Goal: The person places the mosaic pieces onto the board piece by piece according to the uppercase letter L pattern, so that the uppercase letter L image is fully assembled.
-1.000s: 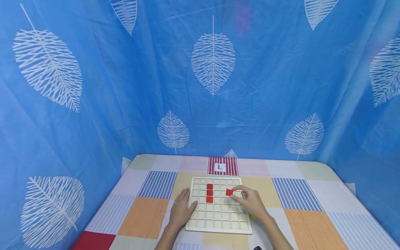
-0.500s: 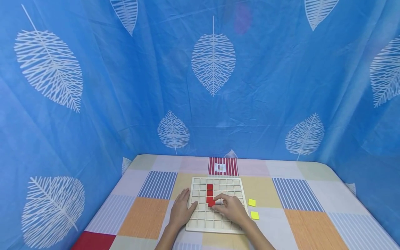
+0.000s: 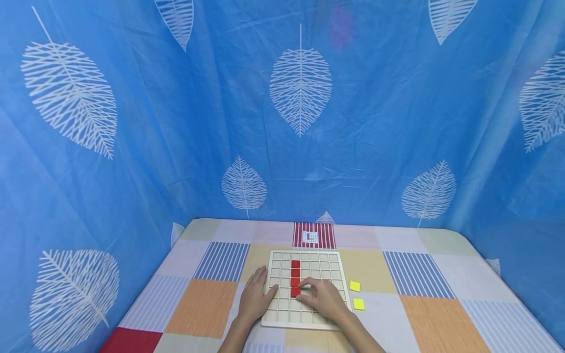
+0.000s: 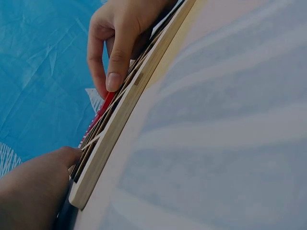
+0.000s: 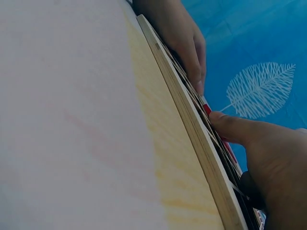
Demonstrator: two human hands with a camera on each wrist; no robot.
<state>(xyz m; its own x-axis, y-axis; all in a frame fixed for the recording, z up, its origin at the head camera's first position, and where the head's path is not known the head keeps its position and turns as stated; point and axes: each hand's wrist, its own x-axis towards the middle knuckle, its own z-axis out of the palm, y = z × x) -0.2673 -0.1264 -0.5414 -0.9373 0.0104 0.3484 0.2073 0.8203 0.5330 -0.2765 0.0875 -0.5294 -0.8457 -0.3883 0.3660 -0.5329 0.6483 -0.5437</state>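
Note:
A pale wooden grid board (image 3: 278, 314) lies on the table. Square red tiles (image 3: 295, 264) form a column in its cells, left of the middle. My right hand (image 3: 326, 296) pinches the nearest red tile (image 3: 295, 292) at the lower end of this column, index fingertip at its far side and thumb at its near side. In the left wrist view, that thumb and index finger reach down to a red edge. My left hand (image 3: 255, 296) rests along the board's left edge, fingers extended and thumb over the frame.
Two yellow tiles, a farther one (image 3: 355, 286) and a nearer one (image 3: 359, 304), lie just right of the board. Behind it is a small white card (image 3: 310, 237) with a grid pattern. A patchwork cloth (image 3: 423, 318) covers the table; blue curtains (image 3: 362, 147) enclose it.
My right hand has carried a red tile leftward across the board to the column's near end, where it now lines up below the others. The yellow tiles came into fuller view. The left hand stayed put.

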